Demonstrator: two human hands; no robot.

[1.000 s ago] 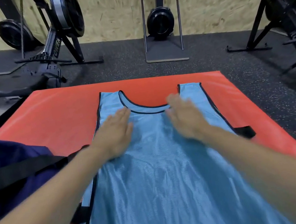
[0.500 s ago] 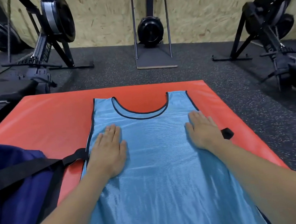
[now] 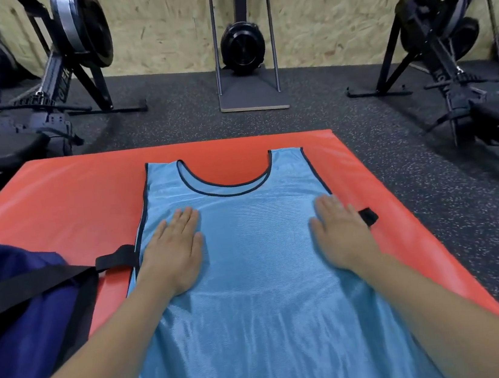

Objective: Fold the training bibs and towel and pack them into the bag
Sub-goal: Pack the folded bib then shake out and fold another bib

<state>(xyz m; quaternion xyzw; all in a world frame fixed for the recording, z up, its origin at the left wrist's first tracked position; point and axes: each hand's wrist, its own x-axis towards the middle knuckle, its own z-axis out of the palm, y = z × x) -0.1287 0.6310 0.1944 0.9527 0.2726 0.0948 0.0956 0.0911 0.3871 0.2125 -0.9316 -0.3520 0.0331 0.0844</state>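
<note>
A light blue training bib [image 3: 259, 251] with black trim lies spread flat and face up at the centre of the frame on an orange-red mat [image 3: 62, 197], its scooped neckline toward the top of the picture and its lower part running off the bottom edge. My left hand [image 3: 174, 252] presses palm-down on the bib near its left edge, fingers straight and close together; my right hand [image 3: 341, 233] presses palm-down near the right edge in the same flat way, holding nothing. A second ago both hands sat close together just below the neckline; half a second ago they had already parted toward the sides, and now they rest at much the same spots near the armhole edges, the cloth between them lying smooth. A short black side strap [image 3: 368, 217] shows just beside my right hand's fingers, and another black strap [image 3: 115, 260] reaches from the bib's left edge. At the lower left of the frame a navy blue bag [image 3: 22, 329] lies on the mat, crossed by a black webbing strap, just beside my left forearm. Beyond the mat, dark speckled rubber flooring [image 3: 379, 146] stretches to a chipboard wall [image 3: 328, 4], with rowing machines [image 3: 71, 53] at upper left and upper right and one stored upright at top centre.
</note>
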